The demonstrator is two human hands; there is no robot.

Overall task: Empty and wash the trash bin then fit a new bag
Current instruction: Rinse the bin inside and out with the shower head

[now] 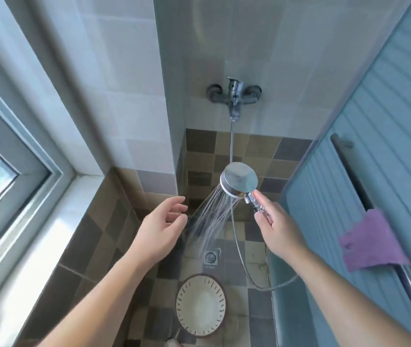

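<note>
Below the hands, on the tiled floor [254,304], the bin [200,305] is stood upright near the drain [210,257], mouth up, likely so rinse water can be aimed in and later tipped toward that drain. Nothing is seen inside: white interior, slotted rim, no bag, no standing water that can be made out. Spray [212,216] is not yet aimed at it; it is angled down-left, landing short of the bin by the wall. The shower head [239,179] is held by its handle in the right hand [278,225], fingers wrapped round it. The left hand [160,231] is held apart, fingers loosely spread, just beside the spray, probably to test temperature. A hose [232,144] is run from the mixer [234,95]. A purple cloth [370,240] is hung on the door rail [349,169].
</note>
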